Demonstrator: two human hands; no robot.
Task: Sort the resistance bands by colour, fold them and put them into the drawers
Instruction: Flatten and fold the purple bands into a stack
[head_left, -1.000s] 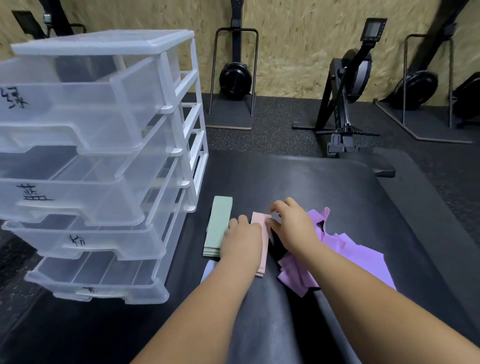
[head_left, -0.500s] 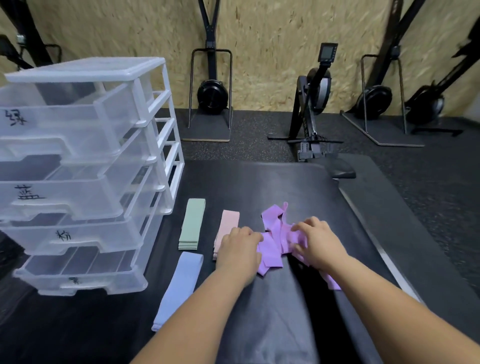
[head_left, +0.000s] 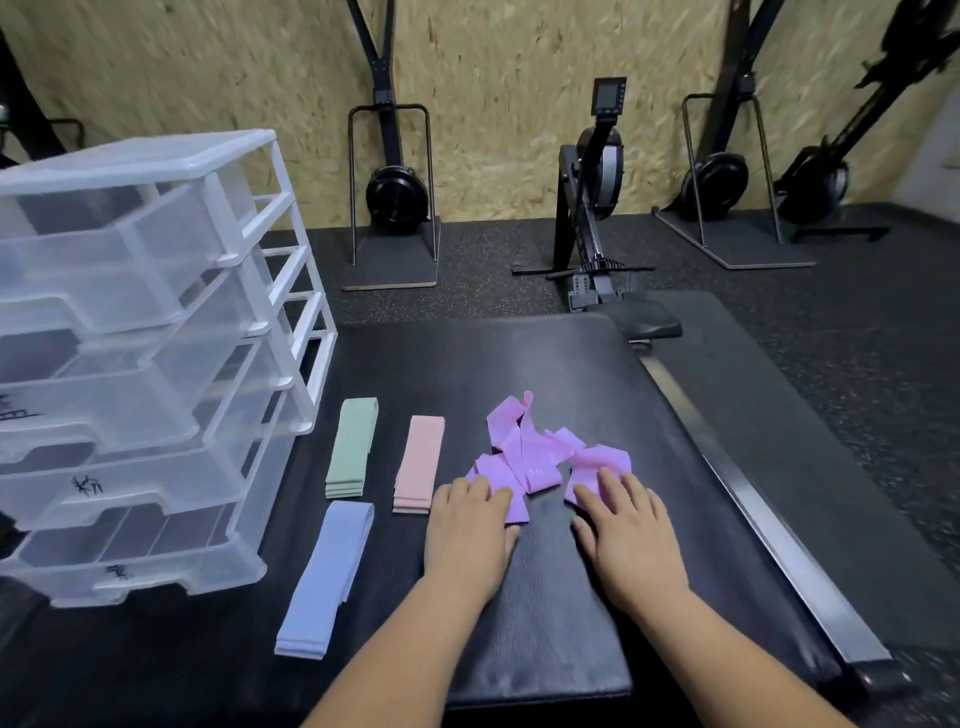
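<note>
A loose heap of purple bands (head_left: 530, 452) lies on the black padded bench (head_left: 519, 364). My left hand (head_left: 470, 525) lies flat with its fingertips on the heap's left piece. My right hand (head_left: 626, 525) rests with straight fingers on the heap's right piece. To the left lie a folded green stack (head_left: 352, 447), a folded pink stack (head_left: 420, 470) and a longer blue band (head_left: 327, 574). The clear drawer unit (head_left: 145, 332) stands at the left, its drawers pulled out and marked with black writing.
A metal rail (head_left: 753, 509) runs along the bench's right side. Rowing machines (head_left: 592, 208) and stands (head_left: 389, 192) line the chipboard wall behind. Dark rubber floor surrounds the bench.
Both hands left the pink stack and moved right onto the purple heap, then spread it flatter. The view shifted, bringing the blue band into sight.
</note>
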